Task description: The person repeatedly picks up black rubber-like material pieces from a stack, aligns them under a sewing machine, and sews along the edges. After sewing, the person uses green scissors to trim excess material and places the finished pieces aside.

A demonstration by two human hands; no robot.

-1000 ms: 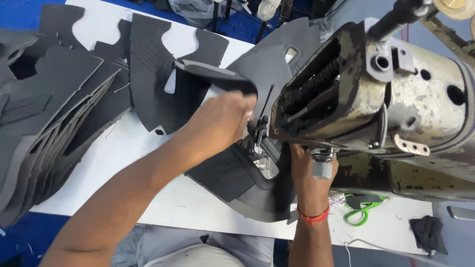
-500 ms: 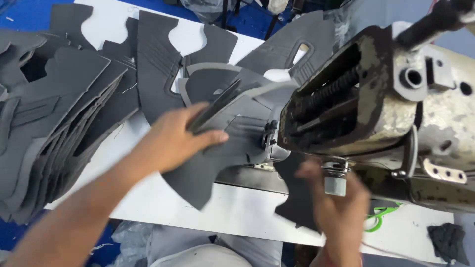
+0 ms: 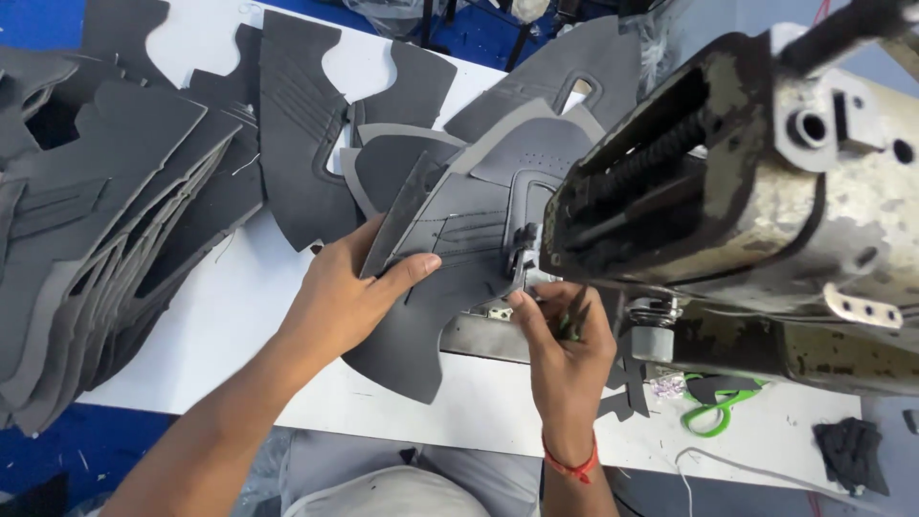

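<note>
Both hands grip: left hand (image 3: 337, 299) pinches diagonal grey panel (image 3: 450, 278); right hand (image 3: 567, 349) clasps snips (image 3: 574, 318).

White table (image 3: 239, 316) bears grey cut pieces (image 3: 105, 239) (stacked), green scissors (image 3: 713, 412).
</note>
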